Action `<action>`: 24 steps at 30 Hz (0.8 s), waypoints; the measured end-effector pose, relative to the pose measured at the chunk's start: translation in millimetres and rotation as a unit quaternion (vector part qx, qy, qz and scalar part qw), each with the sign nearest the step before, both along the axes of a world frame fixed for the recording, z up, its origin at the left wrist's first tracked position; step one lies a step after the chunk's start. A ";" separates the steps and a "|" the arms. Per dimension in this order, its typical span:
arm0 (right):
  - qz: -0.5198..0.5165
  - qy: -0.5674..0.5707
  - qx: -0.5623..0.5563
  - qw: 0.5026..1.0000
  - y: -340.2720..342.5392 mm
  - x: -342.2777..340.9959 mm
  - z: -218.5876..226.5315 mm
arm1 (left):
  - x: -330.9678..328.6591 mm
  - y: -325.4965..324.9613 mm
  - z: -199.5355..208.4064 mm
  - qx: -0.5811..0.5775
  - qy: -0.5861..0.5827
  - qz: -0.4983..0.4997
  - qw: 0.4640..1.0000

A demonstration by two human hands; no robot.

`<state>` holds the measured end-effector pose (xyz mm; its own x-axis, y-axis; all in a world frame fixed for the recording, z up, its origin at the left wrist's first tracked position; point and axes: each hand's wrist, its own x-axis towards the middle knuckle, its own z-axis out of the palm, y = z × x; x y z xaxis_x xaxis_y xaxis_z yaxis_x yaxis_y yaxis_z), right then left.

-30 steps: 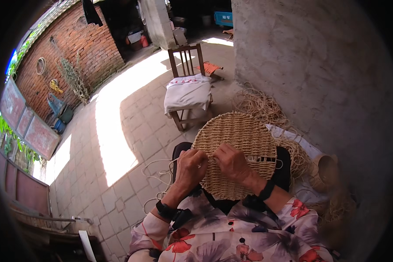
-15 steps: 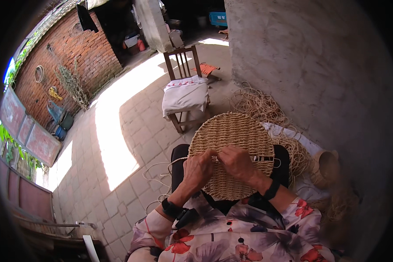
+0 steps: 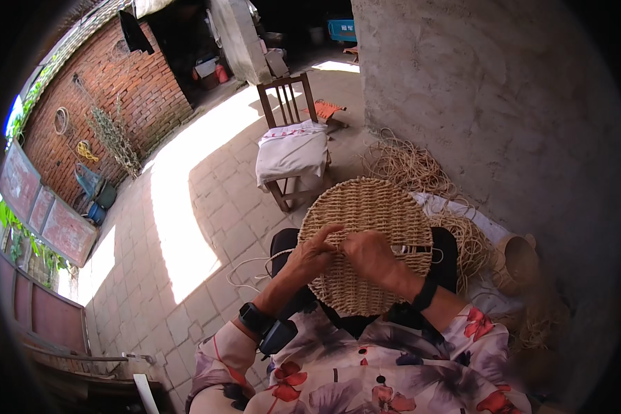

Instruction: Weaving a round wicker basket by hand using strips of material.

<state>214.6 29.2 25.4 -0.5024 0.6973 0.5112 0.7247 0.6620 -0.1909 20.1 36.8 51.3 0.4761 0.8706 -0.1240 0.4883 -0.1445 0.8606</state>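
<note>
On my lap lies a round woven straw-cord panel (image 3: pixel 369 207), with a narrow open gap across its middle. My left hand (image 3: pixel 312 257) is over its left side, index finger stretched out and the other fingers partly hidden. Beside it, my right hand (image 3: pixel 372 259) is closed in a pinch at the gap, seemingly on a strand of cord that the fingers mostly cover. A loose straw cord (image 3: pixel 259 259) runs out from the panel's left edge, passing by my left hand and curling over my knee.
A wooden chair (image 3: pixel 291 155) draped with white cloth stands ahead, an orange-topped stool (image 3: pixel 328 109) behind it. Heaped straw cord (image 3: pixel 410 165) lies along the grey wall (image 3: pixel 476 90) to my right, near a round woven basket (image 3: pixel 516 264). A brick wall (image 3: pixel 107 103) rises at the far left.
My left hand has shifted slightly left and down, apart from the right hand, and its index finger has straightened. My right hand stays closed at almost the same place.
</note>
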 end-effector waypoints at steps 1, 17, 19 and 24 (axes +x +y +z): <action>-0.006 0.010 -0.010 1.000 1.5 1.0 -1.3 | 0.5 -0.1 0.7 0.009 0.002 0.004 1.000; -0.042 0.046 -0.042 0.997 -7.2 -2.2 7.9 | 10.9 -72.8 -26.1 0.391 0.128 -0.025 0.911; -0.052 0.055 -0.050 0.996 -15.0 7.9 17.3 | 9.4 -70.9 -30.2 0.383 0.117 -0.021 0.916; -0.035 0.139 -0.063 0.988 -25.4 29.4 19.7 | 9.0 -74.7 -29.1 0.377 0.103 -0.010 0.921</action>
